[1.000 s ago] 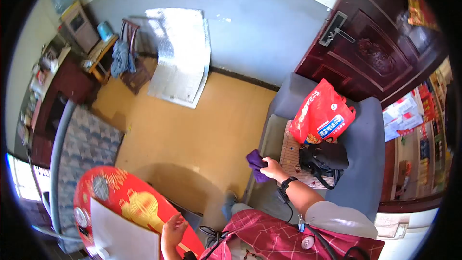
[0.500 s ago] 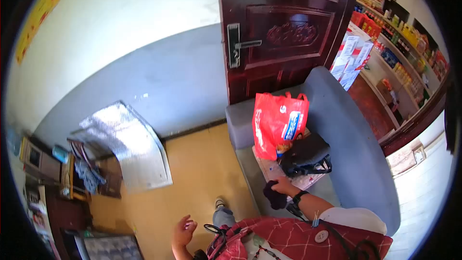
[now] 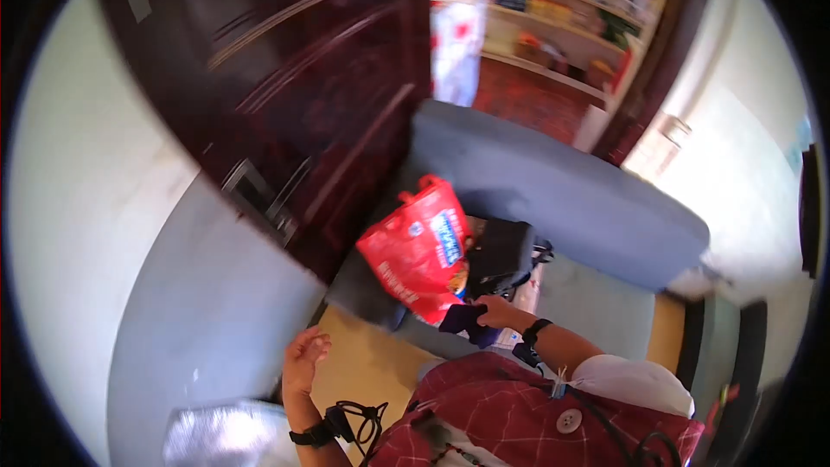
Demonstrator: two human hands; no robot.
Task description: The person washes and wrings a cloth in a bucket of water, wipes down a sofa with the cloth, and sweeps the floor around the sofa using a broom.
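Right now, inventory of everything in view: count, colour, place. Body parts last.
door: one, dark red, upper left, open
shelving: count unclear, pale, goods on it, beyond doorway
sofa: one, grey-blue, centre to right
carrier bag: one, red, on sofa
strapped bag: one, black, beside carrier bag
sheet: at least one, silver, lower left
floor: tan, between sofa and left arm
cable: count unclear, black, by left forearm
cloth: one, dark purple, in right grip
checked garment: one, dark red, on wearer
wristbands: two, black, one per wrist
left hand: one, holding nothing visible
right hand: one, on cloth
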